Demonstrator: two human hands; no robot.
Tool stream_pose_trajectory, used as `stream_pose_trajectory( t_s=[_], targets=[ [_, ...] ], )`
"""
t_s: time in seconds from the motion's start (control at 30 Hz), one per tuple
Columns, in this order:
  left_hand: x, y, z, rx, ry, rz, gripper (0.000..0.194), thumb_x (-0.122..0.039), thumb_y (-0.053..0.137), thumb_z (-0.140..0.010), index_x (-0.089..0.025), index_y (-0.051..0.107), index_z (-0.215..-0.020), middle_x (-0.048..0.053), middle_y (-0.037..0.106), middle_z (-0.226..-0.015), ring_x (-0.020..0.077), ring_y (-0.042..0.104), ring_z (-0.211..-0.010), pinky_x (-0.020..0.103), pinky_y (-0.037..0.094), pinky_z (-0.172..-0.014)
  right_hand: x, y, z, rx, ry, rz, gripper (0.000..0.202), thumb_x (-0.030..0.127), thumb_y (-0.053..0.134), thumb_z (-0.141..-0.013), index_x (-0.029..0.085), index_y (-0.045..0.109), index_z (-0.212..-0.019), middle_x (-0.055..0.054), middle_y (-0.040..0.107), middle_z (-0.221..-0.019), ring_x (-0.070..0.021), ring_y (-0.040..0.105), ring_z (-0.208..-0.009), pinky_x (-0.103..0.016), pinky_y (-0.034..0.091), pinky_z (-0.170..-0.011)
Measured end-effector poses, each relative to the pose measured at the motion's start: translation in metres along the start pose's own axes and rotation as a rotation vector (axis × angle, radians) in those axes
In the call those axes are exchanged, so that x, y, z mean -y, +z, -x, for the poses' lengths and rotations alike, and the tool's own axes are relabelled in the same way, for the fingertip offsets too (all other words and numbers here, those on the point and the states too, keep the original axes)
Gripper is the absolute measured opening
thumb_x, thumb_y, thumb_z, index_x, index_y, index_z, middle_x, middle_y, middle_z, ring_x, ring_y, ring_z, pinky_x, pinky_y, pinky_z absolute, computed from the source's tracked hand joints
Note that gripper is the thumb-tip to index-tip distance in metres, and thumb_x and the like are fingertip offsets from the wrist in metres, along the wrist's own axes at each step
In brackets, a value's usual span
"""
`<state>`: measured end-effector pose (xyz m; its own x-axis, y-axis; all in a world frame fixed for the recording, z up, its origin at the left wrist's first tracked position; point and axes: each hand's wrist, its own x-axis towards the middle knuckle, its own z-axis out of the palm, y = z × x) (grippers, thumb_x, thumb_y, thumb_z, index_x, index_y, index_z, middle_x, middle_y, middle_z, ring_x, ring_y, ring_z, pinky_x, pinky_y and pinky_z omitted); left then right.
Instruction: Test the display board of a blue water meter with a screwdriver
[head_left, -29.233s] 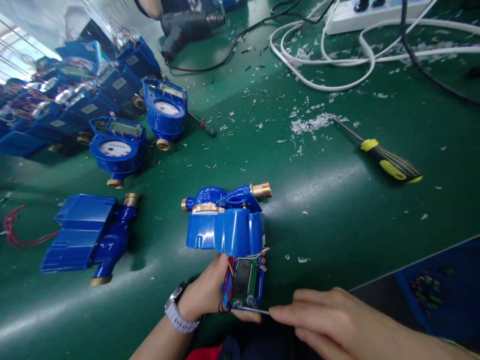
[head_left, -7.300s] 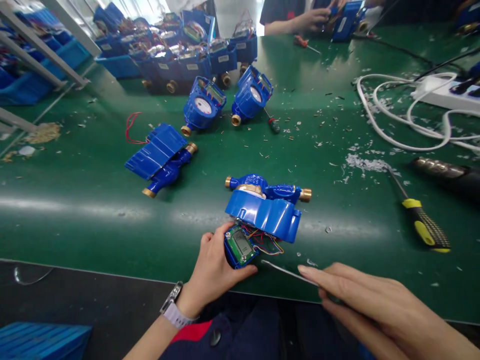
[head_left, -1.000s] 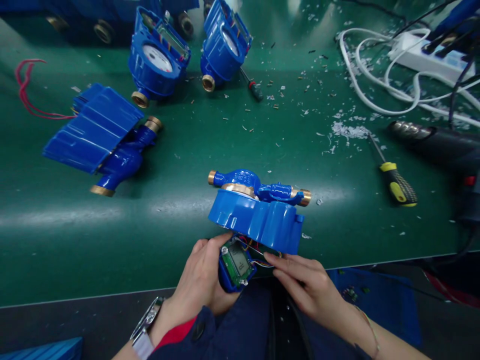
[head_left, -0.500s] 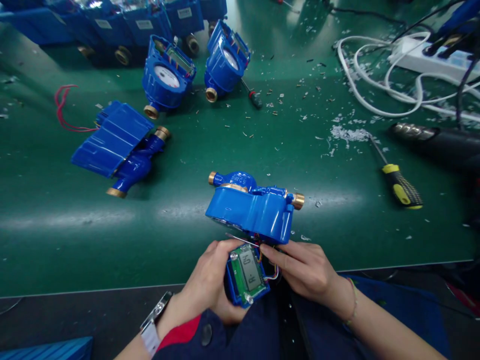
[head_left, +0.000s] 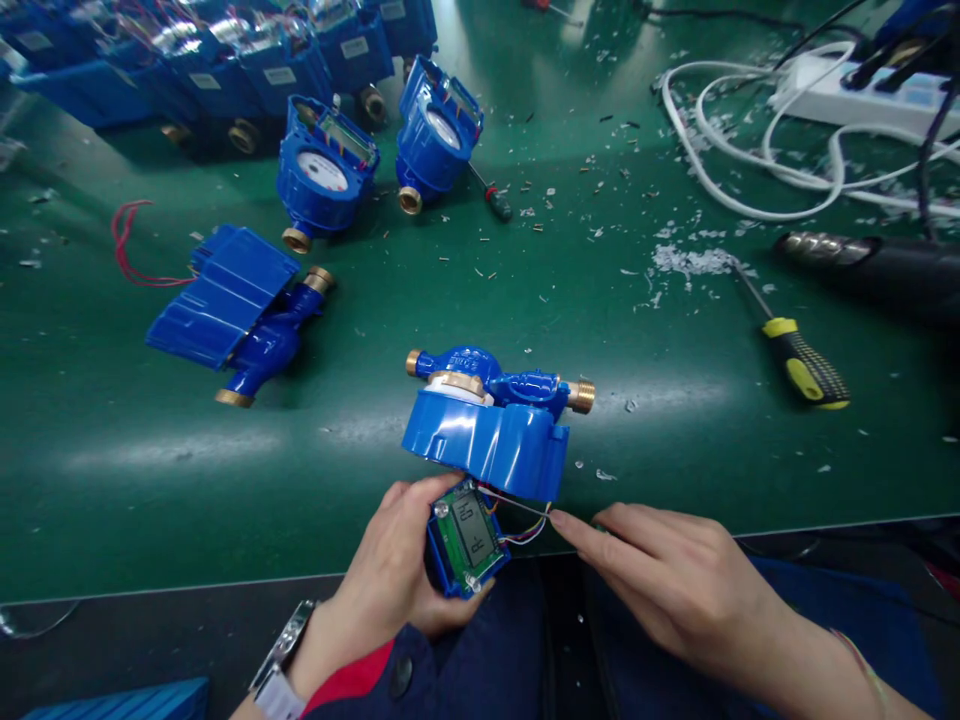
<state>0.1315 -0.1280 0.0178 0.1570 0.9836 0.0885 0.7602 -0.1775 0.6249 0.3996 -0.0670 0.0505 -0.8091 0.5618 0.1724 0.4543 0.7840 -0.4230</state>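
Observation:
A blue water meter (head_left: 491, 425) with brass ends stands on the green mat near the front edge. A green circuit board with an LCD in a blue frame (head_left: 466, 535) hangs off it by thin coloured wires. My left hand (head_left: 390, 580) grips that board module from the left. My right hand (head_left: 667, 575) pinches a thin metal rod, tweezers perhaps (head_left: 517, 504), whose tip reaches the wires between board and meter.
A meter lying face down (head_left: 232, 305) and two upright meters (head_left: 322, 180) (head_left: 435, 130) sit at the back left before rows of others. A yellow-black screwdriver (head_left: 799, 360), a black heat gun (head_left: 877, 265), white cables (head_left: 750, 150), a power strip (head_left: 862, 90) and plastic shavings lie right.
My right hand has drawn back to the right, away from the board, with the thin tool still at the wires. The board module sits lower and the meter leans a little more upright.

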Motion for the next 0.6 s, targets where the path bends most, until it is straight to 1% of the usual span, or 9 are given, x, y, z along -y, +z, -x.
stream_pose_trajectory(
  t_s=[0.17,0.3,0.4,0.5,0.6],
  targets=[
    [-0.003,-0.002,0.001,-0.011,0.051,-0.061,0.068,-0.034,0.068,-0.065,-0.018,0.040,-0.125,0.009,0.064,-0.097,0.0268,0.064,-0.082,0.043,0.054,-0.073,0.006,0.001,-0.004,-0.011,-0.019,0.083,0.039,0.005,0.033,-0.098,0.013,0.054,-0.129,-0.004,0.058,-0.080,-0.0168,0.057,-0.063,-0.028,0.046,-0.055],
    [-0.005,-0.008,-0.002,-0.006,0.101,-0.086,0.068,-0.032,0.068,-0.064,-0.018,0.039,-0.124,0.009,0.064,-0.095,0.0258,0.065,-0.078,0.041,0.054,-0.070,0.008,-0.001,-0.005,-0.012,-0.029,0.122,0.040,0.005,0.034,-0.096,0.013,0.054,-0.130,-0.004,0.058,-0.081,-0.0175,0.057,-0.064,-0.028,0.047,-0.056],
    [-0.005,-0.017,-0.008,0.049,0.158,-0.079,0.073,-0.031,0.070,-0.062,-0.018,0.036,-0.125,0.010,0.064,-0.097,0.0255,0.066,-0.080,0.039,0.055,-0.070,0.004,-0.001,-0.004,-0.009,-0.033,0.075,0.038,0.006,0.034,-0.098,0.014,0.053,-0.130,-0.004,0.057,-0.081,-0.0168,0.056,-0.063,-0.028,0.045,-0.055],
    [-0.005,-0.025,-0.014,0.103,0.188,-0.071,0.073,-0.030,0.069,-0.064,-0.018,0.034,-0.127,0.011,0.064,-0.100,0.0263,0.067,-0.086,0.040,0.056,-0.074,-0.002,0.001,-0.004,-0.001,-0.034,0.010,0.037,0.008,0.032,-0.101,0.015,0.051,-0.132,-0.003,0.055,-0.081,-0.0163,0.054,-0.063,-0.028,0.041,-0.055],
    [-0.007,-0.030,-0.020,0.103,0.203,-0.102,0.068,-0.031,0.066,-0.068,-0.017,0.035,-0.126,0.012,0.064,-0.101,0.0274,0.067,-0.089,0.042,0.056,-0.075,-0.001,0.000,-0.007,-0.019,-0.035,0.022,0.035,0.009,0.031,-0.103,0.014,0.050,-0.132,-0.003,0.054,-0.080,-0.0162,0.053,-0.062,-0.028,0.040,-0.054]
  ],
)
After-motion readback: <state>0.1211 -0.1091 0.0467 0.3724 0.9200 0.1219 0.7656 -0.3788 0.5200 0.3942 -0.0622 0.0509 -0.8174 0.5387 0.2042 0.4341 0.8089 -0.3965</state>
